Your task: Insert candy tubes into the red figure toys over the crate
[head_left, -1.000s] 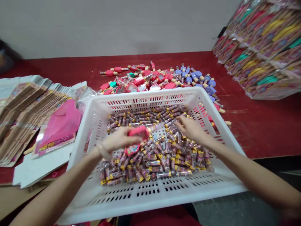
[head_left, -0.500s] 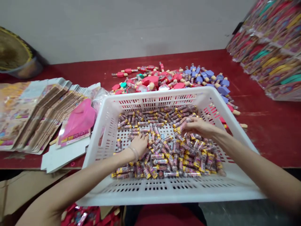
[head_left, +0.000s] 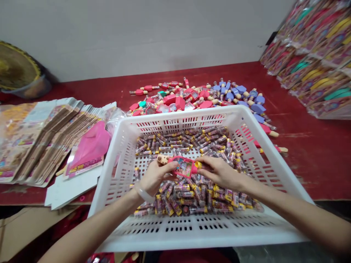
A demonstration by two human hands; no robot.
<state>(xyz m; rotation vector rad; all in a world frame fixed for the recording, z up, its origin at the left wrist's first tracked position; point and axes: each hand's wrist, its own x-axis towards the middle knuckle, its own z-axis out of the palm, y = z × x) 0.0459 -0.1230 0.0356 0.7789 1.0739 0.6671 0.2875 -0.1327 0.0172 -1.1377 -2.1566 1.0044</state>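
My left hand (head_left: 153, 177) is closed on a red popsicle-shaped toy (head_left: 184, 166) with a picture window and a beige, brown-spotted handle on its left. At the toy's right end, my right hand (head_left: 219, 171) pinches a small clear tube with a yellow end (head_left: 197, 165). That yellow end meets the toy; the rest of the tube is hidden by my fingers. Both hands are above a white slotted plastic basket (head_left: 203, 239). Many wrapped tubes with yellow ends (head_left: 183, 194) lie loose inside it.
Behind the basket lies a heap of red toys (head_left: 170, 98) and purple toys (head_left: 241, 89) on the red table (head_left: 296, 146). Folded printed cards (head_left: 49, 138) and a pink plastic piece (head_left: 91, 140) are at left. Packaged toys (head_left: 315, 69) are stacked at right.
My left hand has risen from the tubes with the red toy now showing in it. My right hand has moved down and left, bringing a tube to the toy's end.
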